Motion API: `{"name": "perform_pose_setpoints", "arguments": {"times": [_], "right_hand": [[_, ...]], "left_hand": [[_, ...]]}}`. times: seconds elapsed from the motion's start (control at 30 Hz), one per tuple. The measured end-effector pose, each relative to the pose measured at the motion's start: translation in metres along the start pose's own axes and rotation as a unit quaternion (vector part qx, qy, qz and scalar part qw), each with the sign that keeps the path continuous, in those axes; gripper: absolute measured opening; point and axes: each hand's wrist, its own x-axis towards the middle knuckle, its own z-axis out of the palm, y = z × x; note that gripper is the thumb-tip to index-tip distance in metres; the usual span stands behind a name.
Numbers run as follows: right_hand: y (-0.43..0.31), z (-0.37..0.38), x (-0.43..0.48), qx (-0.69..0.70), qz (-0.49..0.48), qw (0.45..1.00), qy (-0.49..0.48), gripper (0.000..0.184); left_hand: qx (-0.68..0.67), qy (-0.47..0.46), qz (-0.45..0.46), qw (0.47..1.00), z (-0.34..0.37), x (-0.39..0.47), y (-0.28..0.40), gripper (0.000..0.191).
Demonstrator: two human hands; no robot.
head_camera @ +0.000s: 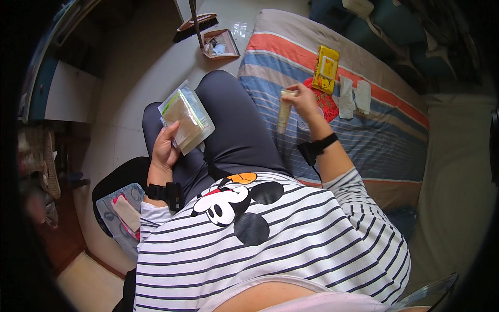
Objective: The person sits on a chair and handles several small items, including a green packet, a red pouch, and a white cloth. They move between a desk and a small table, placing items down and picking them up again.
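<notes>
My left hand [167, 147] grips a flat clear plastic pouch [187, 117] with a green stripe and a beige sheet inside, held over my lap. Above the bed to the right, my right hand [302, 102] holds a slim, pale yellowish tube [285, 111] by its upper end, the tube pointing down towards the striped bedding. Under and beside my right wrist lie a round, pale, clear-looking item [305, 121], partly hidden, and a red patterned cloth or packet [328, 106]. A yellow wet-wipes pack [326, 70] rests partly over the red item.
Two folded white tissues or cloths [346, 97] lie on the striped bedsheet [374, 156]. A dustpan [221, 45] with litter and a broom [195, 26] stand on the tiled floor beyond my knees. At my left side, a grey-blue cloth [125, 218] bears pink and beige pieces.
</notes>
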Motion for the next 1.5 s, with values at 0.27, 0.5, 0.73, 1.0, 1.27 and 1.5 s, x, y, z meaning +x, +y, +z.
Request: {"name": "perform_pose_setpoints", "arguments": {"times": [0.27, 0.5, 0.73, 1.0, 1.27, 1.5], "right_hand": [[0.055, -0.157, 0.003, 0.037, 0.038, 0.985, 0.167, 0.027], [0.118, -0.141, -0.012, -0.373, 0.122, 0.916, 0.079, 0.039], [0.113, -0.090, 0.023, -0.404, 0.042, 0.899, 0.162, 0.073], [0.090, -0.118, 0.015, -0.022, 0.119, 0.993, 0.004, 0.042], [0.021, -0.172, -0.024, -0.004, 0.136, 0.990, -0.044, 0.035], [0.010, -0.183, -0.029, 0.339, -0.074, 0.936, -0.057, 0.048]], "left_hand": [[-0.001, 0.002, -0.004, 1.000, -0.001, -0.002, 0.003, 0.037], [-0.004, 0.005, -0.008, 1.000, -0.001, -0.002, 0.004, 0.035], [0.010, 0.017, -0.003, 1.000, 0.006, -0.005, 0.005, 0.035], [0.019, 0.029, 0.006, 0.999, 0.007, -0.006, 0.006, 0.036], [0.006, 0.012, 0.009, 1.000, 0.002, -0.006, 0.006, 0.035], [-0.017, 0.026, -0.001, 1.000, -0.007, -0.009, 0.006, 0.035]]}}
